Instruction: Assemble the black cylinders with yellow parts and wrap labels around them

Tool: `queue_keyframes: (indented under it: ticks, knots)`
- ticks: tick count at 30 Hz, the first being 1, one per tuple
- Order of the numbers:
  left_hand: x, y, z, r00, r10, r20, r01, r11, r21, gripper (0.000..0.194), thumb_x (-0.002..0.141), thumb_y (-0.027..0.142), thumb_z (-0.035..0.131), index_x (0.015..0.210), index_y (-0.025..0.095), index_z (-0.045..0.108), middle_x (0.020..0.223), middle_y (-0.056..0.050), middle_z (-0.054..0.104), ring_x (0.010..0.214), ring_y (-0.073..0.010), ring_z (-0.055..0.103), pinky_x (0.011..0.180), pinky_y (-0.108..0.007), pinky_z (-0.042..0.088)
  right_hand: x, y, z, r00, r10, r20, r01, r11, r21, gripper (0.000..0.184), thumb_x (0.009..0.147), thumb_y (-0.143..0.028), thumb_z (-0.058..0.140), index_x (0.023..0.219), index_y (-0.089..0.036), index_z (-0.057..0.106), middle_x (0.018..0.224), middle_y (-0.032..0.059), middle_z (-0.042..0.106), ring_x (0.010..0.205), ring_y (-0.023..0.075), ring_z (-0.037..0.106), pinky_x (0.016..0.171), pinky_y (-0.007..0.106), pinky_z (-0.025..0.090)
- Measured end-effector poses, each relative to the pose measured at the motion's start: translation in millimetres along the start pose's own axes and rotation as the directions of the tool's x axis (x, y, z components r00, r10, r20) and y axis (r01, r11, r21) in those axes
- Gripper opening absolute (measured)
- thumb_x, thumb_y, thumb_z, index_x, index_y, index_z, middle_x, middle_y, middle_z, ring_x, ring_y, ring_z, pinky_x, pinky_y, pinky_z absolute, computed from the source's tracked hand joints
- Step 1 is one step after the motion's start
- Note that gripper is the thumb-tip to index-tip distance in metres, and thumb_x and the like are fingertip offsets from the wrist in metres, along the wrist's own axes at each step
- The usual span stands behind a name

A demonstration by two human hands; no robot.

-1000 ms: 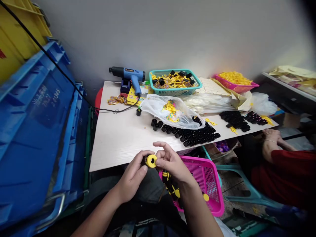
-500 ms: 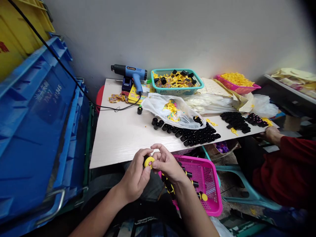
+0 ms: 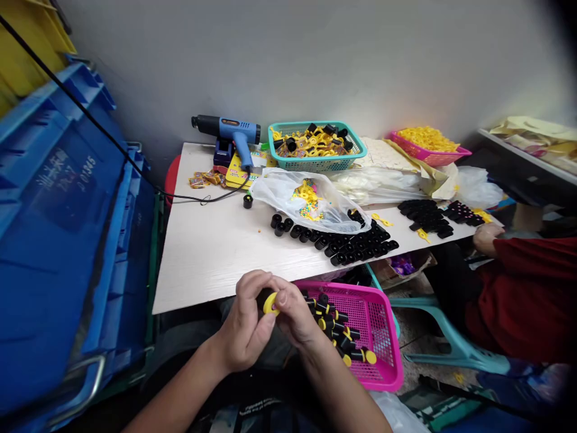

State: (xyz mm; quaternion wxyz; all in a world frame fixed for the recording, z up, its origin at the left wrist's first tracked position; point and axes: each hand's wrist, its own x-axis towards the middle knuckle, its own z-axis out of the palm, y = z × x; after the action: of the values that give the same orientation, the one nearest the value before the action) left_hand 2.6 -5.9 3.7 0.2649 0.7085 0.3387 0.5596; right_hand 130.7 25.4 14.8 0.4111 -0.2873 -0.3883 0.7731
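Both my hands meet just below the near edge of the white table (image 3: 207,252). My left hand (image 3: 246,328) and my right hand (image 3: 295,316) are closed together on a small yellow ring part (image 3: 270,304) with a dark piece behind it. Right of my hands, on my lap, sits a pink basket (image 3: 383,337) holding several black-and-yellow assembled pieces (image 3: 336,328). On the table lie rows of black caps (image 3: 356,246) and a clear plastic bag (image 3: 311,204) with yellow bits inside.
A blue heat gun (image 3: 232,135), a teal basket (image 3: 315,147) of parts and a pink tray (image 3: 428,147) of yellow parts stand at the back. Blue crates (image 3: 67,228) fill the left. A person in a red sleeve (image 3: 527,294) sits at the right, by more black caps (image 3: 428,216).
My hands have drawn lower and closer together around the yellow ring, fingers now folded over it. The view has shifted slightly; the other person's arm moved inward.
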Motion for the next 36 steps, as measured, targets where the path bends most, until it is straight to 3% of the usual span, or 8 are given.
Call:
queue_keyframes:
  ticks: [6, 14, 18, 24, 27, 30, 33, 36]
  knots:
    - [3.9, -5.2, 0.4, 0.995, -0.097, -0.012, 0.089, 0.951, -0.297, 0.054, 0.095, 0.028, 0.035, 0.144, 0.034, 0.013, 0.111, -0.007, 0.052, 0.107, -0.0224, 0.049, 0.096, -0.048, 0.038, 0.7, 3.3, -20.1, 0.976, 0.106, 0.192, -0.143, 0.971, 0.191, 0.047, 0.064, -0.053, 0.071, 0.094, -0.017, 0.064, 0.088, 0.0051, 0.054, 0.079, 0.0177, 0.049, 0.074, 0.029, 0.041]
    - [-6.1, -25.9, -3.2, 0.988, -0.15, 0.044, 0.152, 0.988, -0.04, 0.063, 0.092, 0.025, 0.043, 0.146, 0.031, 0.011, 0.117, -0.009, 0.052, 0.114, -0.0245, 0.049, 0.1, -0.052, 0.036, 8.4, 5.4, -8.4, 0.998, 0.058, -0.029, -0.056, 0.997, 0.054, 0.038, 0.062, -0.043, 0.076, 0.086, -0.017, 0.064, 0.079, 0.0017, 0.052, 0.075, 0.0154, 0.046, 0.07, 0.025, 0.038]
    - [-10.3, -29.4, -0.8, 0.988, -0.143, 0.065, 0.139, 0.988, 0.06, 0.06, 0.091, 0.026, 0.046, 0.144, 0.028, 0.02, 0.119, -0.011, 0.053, 0.114, -0.0265, 0.05, 0.101, -0.052, 0.034, 8.7, 10.8, -9.5, 0.998, 0.055, 0.014, -0.055, 0.997, 0.048, 0.039, 0.064, -0.042, 0.075, 0.092, -0.017, 0.065, 0.081, 0.0017, 0.053, 0.077, 0.0157, 0.047, 0.071, 0.025, 0.039]
    - [10.7, -36.8, 8.4, 0.971, 0.023, 0.239, -0.056, 0.99, 0.129, 0.061, 0.092, 0.027, 0.042, 0.147, 0.028, 0.016, 0.135, -0.013, 0.046, 0.129, -0.0271, 0.037, 0.104, -0.05, 0.033, -18.5, -1.5, -52.4, 0.981, -0.157, -0.114, 0.126, 0.962, -0.244, 0.043, 0.068, -0.049, 0.072, 0.099, -0.02, 0.066, 0.09, 0.0041, 0.062, 0.082, 0.0195, 0.055, 0.077, 0.031, 0.044]
    - [51.4, -69.9, -11.2, 0.966, -0.248, 0.07, 0.21, 0.915, 0.345, 0.042, 0.088, 0.033, 0.046, 0.13, 0.024, 0.044, 0.137, -0.013, 0.046, 0.13, -0.0289, 0.038, 0.108, -0.05, 0.029, -55.9, -37.9, -101.8, 0.929, -0.163, -0.334, -0.067, 0.81, -0.582, 0.043, 0.079, -0.051, 0.061, 0.113, -0.025, 0.065, 0.108, 0.0082, 0.065, 0.101, 0.0274, 0.058, 0.09, 0.041, 0.043]
    - [100.0, -122.2, -40.5, 0.858, -0.48, -0.184, 0.509, 0.743, 0.435, 0.04, 0.084, 0.036, 0.048, 0.119, 0.019, 0.05, 0.123, -0.015, 0.054, 0.121, -0.0301, 0.048, 0.102, -0.047, 0.038, -81.8, -79.8, -146.6, 0.898, -0.079, -0.432, -0.367, 0.406, -0.837, 0.042, 0.075, -0.051, 0.066, 0.104, -0.022, 0.072, 0.116, 0.0145, 0.065, 0.113, 0.0367, 0.053, 0.101, 0.052, 0.034]
    - [136.9, -170.0, -55.8, 0.789, -0.543, -0.287, 0.612, 0.655, 0.443, 0.057, 0.077, 0.037, 0.056, 0.127, 0.015, 0.041, 0.128, -0.02, 0.051, 0.121, -0.034, 0.048, 0.099, -0.051, 0.039, -58.8, -115.1, -163.4, 0.929, -0.197, -0.312, -0.273, 0.201, -0.941, 0.04, 0.078, -0.047, 0.064, 0.107, -0.022, 0.072, 0.122, 0.0145, 0.063, 0.115, 0.035, 0.054, 0.101, 0.051, 0.036]
    - [157.1, -195.0, -52.7, 0.765, -0.575, -0.289, 0.638, 0.616, 0.462, 0.068, 0.069, 0.038, 0.065, 0.127, 0.014, 0.039, 0.128, -0.02, 0.053, 0.122, -0.0352, 0.049, 0.1, -0.048, 0.038, 17.3, -143.3, -158.9, 0.932, -0.337, -0.134, -0.101, 0.113, -0.988, 0.031, 0.09, -0.037, 0.049, 0.109, -0.022, 0.069, 0.107, 0.0109, 0.069, 0.098, 0.0274, 0.063, 0.088, 0.043, 0.046]
